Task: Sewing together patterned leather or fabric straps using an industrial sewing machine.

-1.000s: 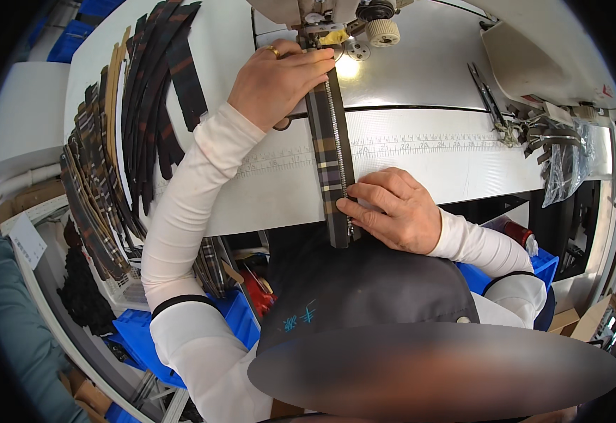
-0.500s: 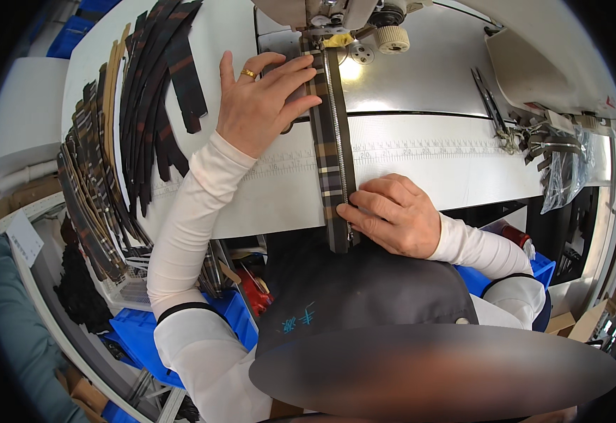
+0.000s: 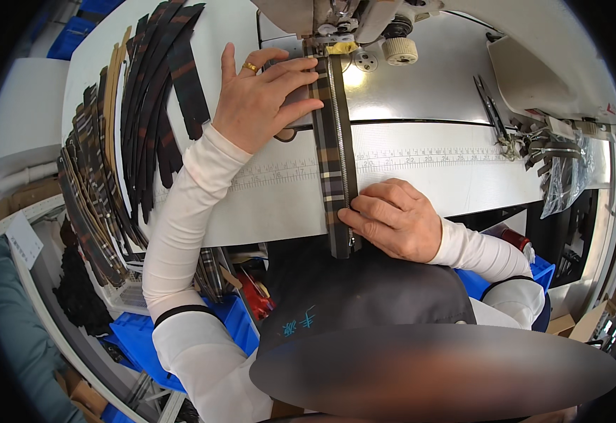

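Plaid zipper strip, likely light, pliable, best held by edges | left hand, fingers spread | right hand, fingers pinching its edge

At the centre of the frame, my plaid strip is checked in brown, black, grey and white, beside silver zipper teeth on black tape. My ring is gold, my sleeves off-white, my apron black with turquoise marks. In the upper left, dark strips carry rust-red bands; the bin at lower left is bright blue.
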`<state>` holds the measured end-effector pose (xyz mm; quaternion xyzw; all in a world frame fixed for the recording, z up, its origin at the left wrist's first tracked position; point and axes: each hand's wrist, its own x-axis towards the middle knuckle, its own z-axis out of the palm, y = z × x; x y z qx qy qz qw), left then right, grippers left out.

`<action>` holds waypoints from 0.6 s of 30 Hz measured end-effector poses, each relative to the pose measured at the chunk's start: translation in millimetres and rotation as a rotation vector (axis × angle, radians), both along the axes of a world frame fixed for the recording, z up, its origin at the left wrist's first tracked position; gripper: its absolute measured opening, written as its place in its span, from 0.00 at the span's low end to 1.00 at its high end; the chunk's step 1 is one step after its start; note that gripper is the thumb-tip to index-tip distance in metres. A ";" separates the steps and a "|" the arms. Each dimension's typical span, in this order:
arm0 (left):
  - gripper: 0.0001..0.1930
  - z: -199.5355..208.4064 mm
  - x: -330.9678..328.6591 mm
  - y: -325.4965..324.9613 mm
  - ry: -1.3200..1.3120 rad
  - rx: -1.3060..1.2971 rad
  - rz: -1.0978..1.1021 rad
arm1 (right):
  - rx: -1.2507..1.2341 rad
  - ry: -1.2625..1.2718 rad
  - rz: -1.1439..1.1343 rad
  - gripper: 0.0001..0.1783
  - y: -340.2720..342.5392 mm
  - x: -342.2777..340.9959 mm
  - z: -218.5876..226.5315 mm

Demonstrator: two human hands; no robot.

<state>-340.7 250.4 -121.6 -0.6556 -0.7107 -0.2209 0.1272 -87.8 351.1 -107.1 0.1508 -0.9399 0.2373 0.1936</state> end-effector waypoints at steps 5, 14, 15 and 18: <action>0.16 -0.6 -4.7 2.4 -0.015 0.009 -0.017 | 0.013 -0.005 0.016 0.21 1.7 -2.8 -0.6; 0.19 0.4 4.8 -0.1 0.020 0.006 0.063 | 0.044 -0.009 -0.019 0.21 4.5 -7.5 0.2; 0.19 0.1 5.6 0.2 0.020 0.006 0.062 | 0.010 -0.021 -0.002 0.21 4.1 -7.0 1.2; 0.19 -1.7 6.4 1.1 -0.005 0.001 0.083 | -0.015 -0.032 0.019 0.22 4.1 -6.6 2.0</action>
